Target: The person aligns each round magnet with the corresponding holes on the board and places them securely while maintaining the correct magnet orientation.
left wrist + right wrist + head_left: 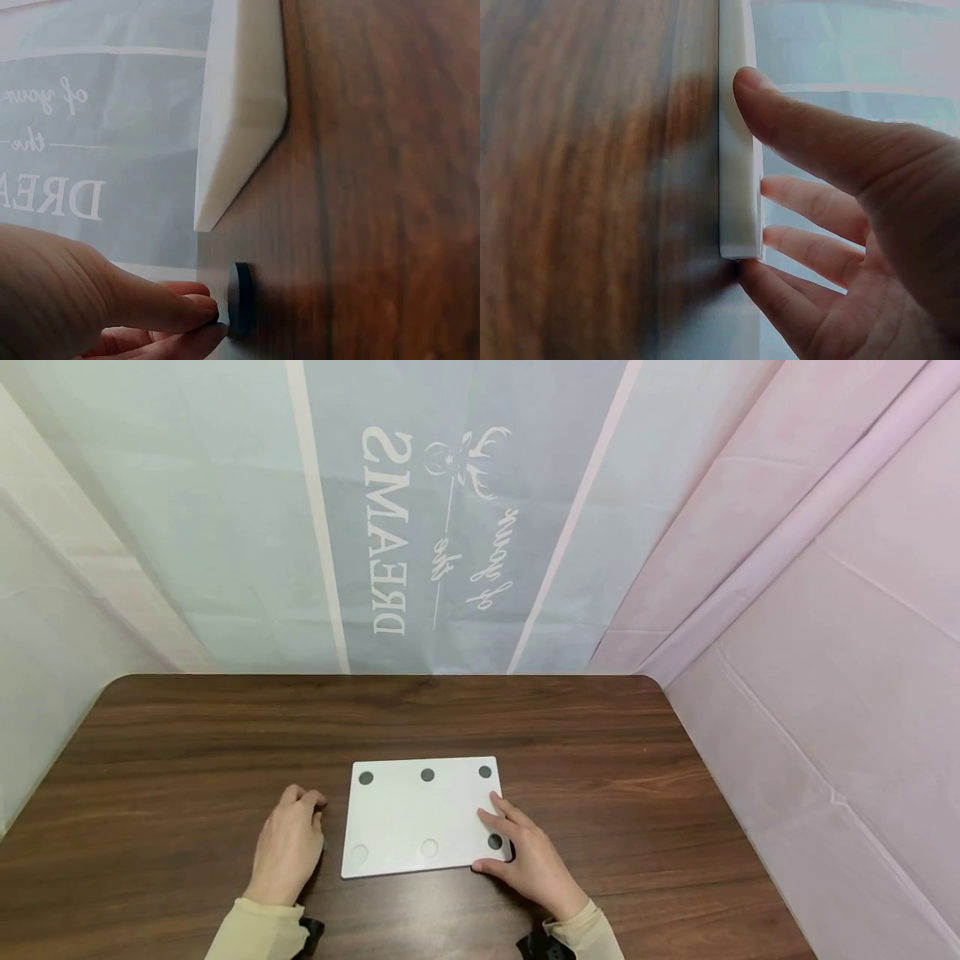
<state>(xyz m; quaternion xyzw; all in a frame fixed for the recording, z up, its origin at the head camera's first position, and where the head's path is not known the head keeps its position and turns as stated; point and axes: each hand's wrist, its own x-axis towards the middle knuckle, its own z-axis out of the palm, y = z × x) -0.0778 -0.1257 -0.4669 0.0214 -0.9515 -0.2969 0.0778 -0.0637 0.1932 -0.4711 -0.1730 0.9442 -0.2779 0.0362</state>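
Note:
A flat white board [405,814] lies on the table, with round recesses along its long sides. Dark discs [427,775] fill several recesses; two along the near edge are bare white. My right hand [536,864] holds the board's near right corner, thumb against the near edge, two fingertips on top and others at the right end. Left of the board, my left hand [288,843] is low over the table, fingertips together around a small dark edge that looks like a disc, mostly hidden. Close beside those fingertips, a loose dark disc [241,298] shows in the left wrist view.
The brown wooden table [637,793] has rounded far corners. Behind it hangs a grey-blue cloth [465,527] with mirrored lettering, and pale pink cloth [847,677] runs along the right side. Dark wrist straps [311,935] sit at both cuffs.

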